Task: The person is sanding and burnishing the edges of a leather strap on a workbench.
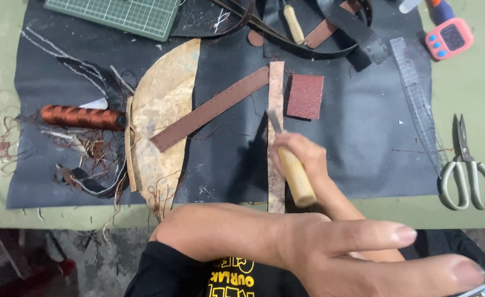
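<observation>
Your right hand (300, 151) is clenching around a pale wooden-handled tool (293, 165), its short metal blade pointing up the table and resting on a long, narrow strip of mottled tan leather (276, 99) that is lying upright across the black leather sheet (358, 137) covering the green work table (473, 82). Your left hand (330, 247) is floating close under the camera, fingers stretched out to the right and loose, gripping nothing you can make out, though its lower edge is running out of the frame. Just right of the strip's upper end, a small square of dark red sandpaper (305, 97) is lying flat. A brown stitched leather strap (209, 109) is slanting away from the strip's top toward a curved, worn piece of tan leather (163, 110) on the left, and a spool of copper-brown thread (80, 117) is sitting beside that among loose thread scraps. Well apart on the right, a clear plastic ruler (415, 93) is lying on the sheet's edge, grey-handled scissors (465, 170) are resting on the bare table, and a pink digital timer (448, 37) is sitting near the top corner. A green cutting mat (119, 14) is showing at the top left.
</observation>
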